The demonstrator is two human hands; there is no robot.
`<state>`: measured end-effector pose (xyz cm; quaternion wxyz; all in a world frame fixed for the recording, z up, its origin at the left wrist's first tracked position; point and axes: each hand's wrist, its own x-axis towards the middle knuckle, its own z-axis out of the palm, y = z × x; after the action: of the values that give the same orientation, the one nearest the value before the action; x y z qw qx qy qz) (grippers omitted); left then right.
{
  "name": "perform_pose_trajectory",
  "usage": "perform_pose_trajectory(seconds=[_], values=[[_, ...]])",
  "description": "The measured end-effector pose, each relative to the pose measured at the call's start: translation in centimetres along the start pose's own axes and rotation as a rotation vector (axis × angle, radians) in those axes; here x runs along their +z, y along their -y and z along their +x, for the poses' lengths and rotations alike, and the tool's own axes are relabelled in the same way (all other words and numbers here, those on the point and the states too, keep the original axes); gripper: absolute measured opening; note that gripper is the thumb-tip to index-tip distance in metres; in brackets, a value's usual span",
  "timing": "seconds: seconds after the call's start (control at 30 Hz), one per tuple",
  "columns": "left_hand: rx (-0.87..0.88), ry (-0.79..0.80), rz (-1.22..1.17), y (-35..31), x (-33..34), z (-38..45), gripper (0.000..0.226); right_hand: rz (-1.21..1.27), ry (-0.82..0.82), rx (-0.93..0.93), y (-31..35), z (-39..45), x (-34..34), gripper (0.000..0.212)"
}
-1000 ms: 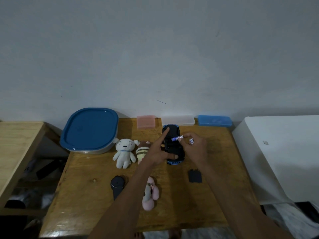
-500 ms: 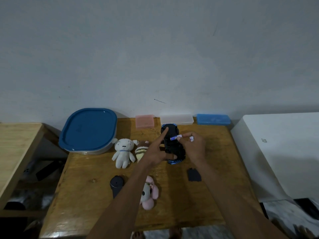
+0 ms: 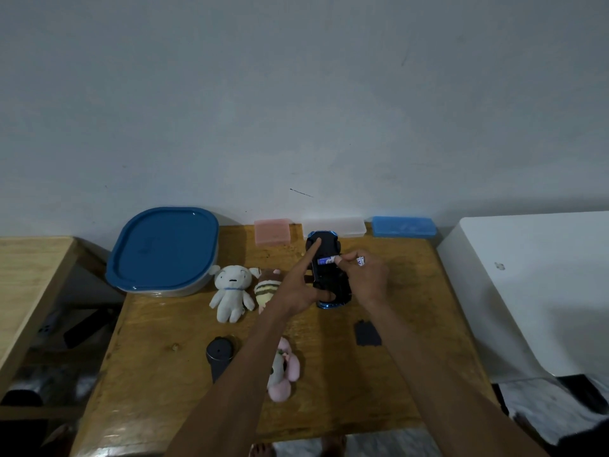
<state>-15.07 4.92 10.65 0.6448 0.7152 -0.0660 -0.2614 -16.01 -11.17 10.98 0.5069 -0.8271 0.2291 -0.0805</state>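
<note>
A blue toy car (image 3: 333, 282) lies upside down on the wooden table (image 3: 164, 374), its black underside up. My left hand (image 3: 301, 288) steadies it: the forefinger lies straight along the underside and the thumb presses the near end. My right hand (image 3: 364, 278) pinches a small blue-and-white battery (image 3: 326, 260) over the car's open compartment, with a second battery tucked between its fingers. The black compartment cover (image 3: 367, 334) lies flat on the table, to the near right of the car.
White plush (image 3: 232, 291), striped plush (image 3: 267, 288) and pink plush (image 3: 283, 371) lie left of the car. A black cylinder (image 3: 219, 354) stands near the pink plush. Blue-lidded container (image 3: 164, 250) at back left; pink (image 3: 273, 231), clear (image 3: 334, 225) and blue (image 3: 404, 227) boxes along the wall. White surface (image 3: 534, 291) at right.
Hardly anything has moved: my right hand has brought the battery slightly lower onto the car's underside, while my left hand keeps its hold.
</note>
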Motion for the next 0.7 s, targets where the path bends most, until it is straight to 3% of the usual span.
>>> perform_pose_trajectory(seconds=[0.43, 0.7], values=[[0.075, -0.048, -0.032, -0.8, 0.7, 0.8, 0.116, -0.026, 0.098, -0.066, 2.6, 0.9, -1.5, 0.016], [0.011, -0.009, -0.021, -0.3, 0.6, 0.9, 0.115, -0.258, 0.195, -0.088, 1.7, 1.4, -1.5, 0.023]])
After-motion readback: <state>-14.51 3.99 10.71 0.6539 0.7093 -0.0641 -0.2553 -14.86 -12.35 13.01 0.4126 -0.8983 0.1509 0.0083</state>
